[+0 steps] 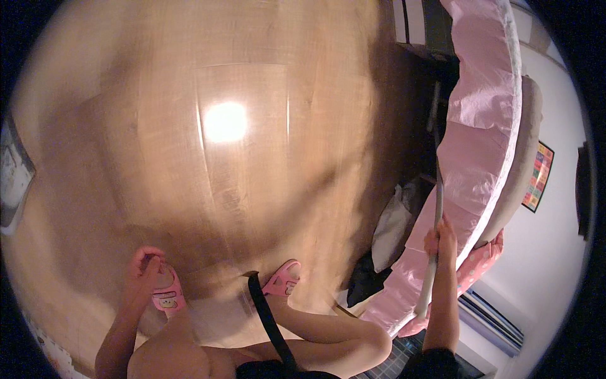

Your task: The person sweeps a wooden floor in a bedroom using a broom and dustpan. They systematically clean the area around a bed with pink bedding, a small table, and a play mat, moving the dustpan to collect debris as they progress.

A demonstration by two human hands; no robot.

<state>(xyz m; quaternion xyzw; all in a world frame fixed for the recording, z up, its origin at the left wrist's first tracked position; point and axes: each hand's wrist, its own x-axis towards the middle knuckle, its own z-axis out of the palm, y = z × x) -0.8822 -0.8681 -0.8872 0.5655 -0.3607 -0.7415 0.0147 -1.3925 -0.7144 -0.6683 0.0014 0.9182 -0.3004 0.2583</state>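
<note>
At lower left, the left hand (144,268) hangs loosely curled and holding nothing, touching the pink slipper (166,292) on the wood floor (240,126). At right, the right hand (440,240) grips a grey pole (433,243), its long axis running up-frame beside the pink bed (480,126).

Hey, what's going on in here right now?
A person stands on a glossy wooden floor in pink slippers, looking down. Their right hand grips a long pale pole that runs along the edge of a bed with pink bedding. Their left hand hangs loosely curled above the left slipper and appears to hold nothing. Dark and white cloth lies piled on the floor beside the bed. The picture is blurred, so finer detail is hard to tell.
</note>
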